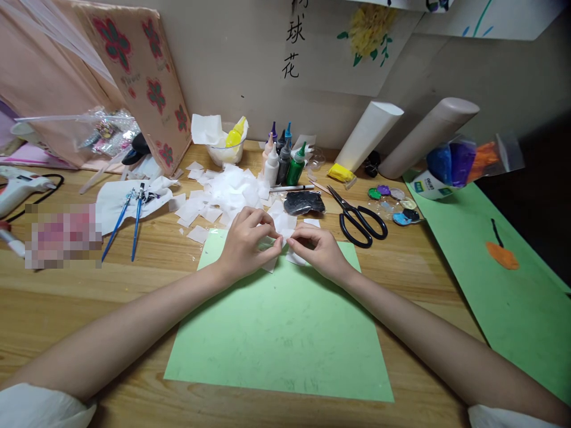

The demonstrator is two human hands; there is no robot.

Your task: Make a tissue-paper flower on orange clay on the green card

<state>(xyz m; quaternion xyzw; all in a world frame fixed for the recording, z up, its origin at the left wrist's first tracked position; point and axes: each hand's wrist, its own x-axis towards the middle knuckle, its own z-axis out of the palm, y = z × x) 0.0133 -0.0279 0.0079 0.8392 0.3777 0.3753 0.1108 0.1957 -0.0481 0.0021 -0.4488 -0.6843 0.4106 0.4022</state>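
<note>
My left hand (250,241) and my right hand (319,249) meet over the top of a green paper sheet (276,339). Both pinch a small piece of white paper (284,239), thumbs against forefingers, with little of it showing between the fingertips. White paper squares (295,258) lie beneath the hands at the sheet's upper edge. Just beyond my left hand is a loose heap of white paper pieces (234,187), with single squares scattered around it.
Black-handled scissors (361,220) lie to the right, beside paint pots (404,214). Paint bottles (283,160) and a plastic cup (226,151) stand behind the heap. Paintbrushes (136,223) rest at left near a glue gun (27,187). Another green sheet (491,285) lies right.
</note>
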